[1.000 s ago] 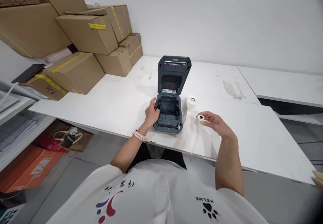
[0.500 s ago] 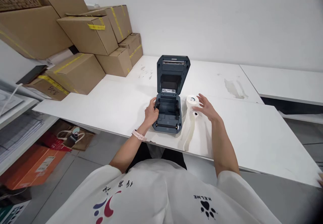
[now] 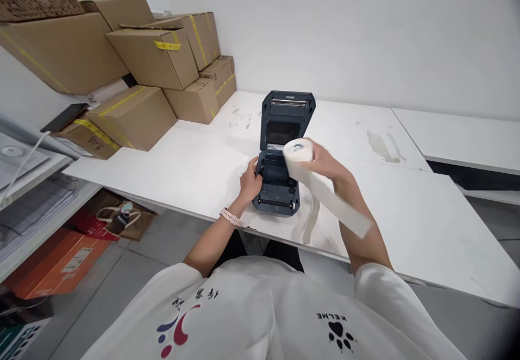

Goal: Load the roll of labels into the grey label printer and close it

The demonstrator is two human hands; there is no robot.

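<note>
A dark label printer (image 3: 274, 191) stands on the white table with its lid (image 3: 287, 116) raised, so its inner bay shows. My left hand (image 3: 250, 181) grips the left side wall of the printer, thumb over the rim. In my right hand (image 3: 328, 163) is a white label roll (image 3: 293, 157), held in the air over the right edge of the bay. Its loose paper tail (image 3: 339, 205) trails down to the right in front of my forearm. On the table beside the printer lies a separate pale paper strip (image 3: 312, 222), partly hidden behind that tail.
Cardboard boxes (image 3: 138, 113) with yellow tape are stacked at the back left against the wall. A dark flat device (image 3: 65, 117) rests on one of them. Shelves with papers (image 3: 36, 208) and an orange box (image 3: 60, 262) are at the lower left. The table's front edge runs close to me.
My right hand has taken hold of the label roll, lifted it off the table and brought it left over the printer. My left hand keeps its grip on the printer.
</note>
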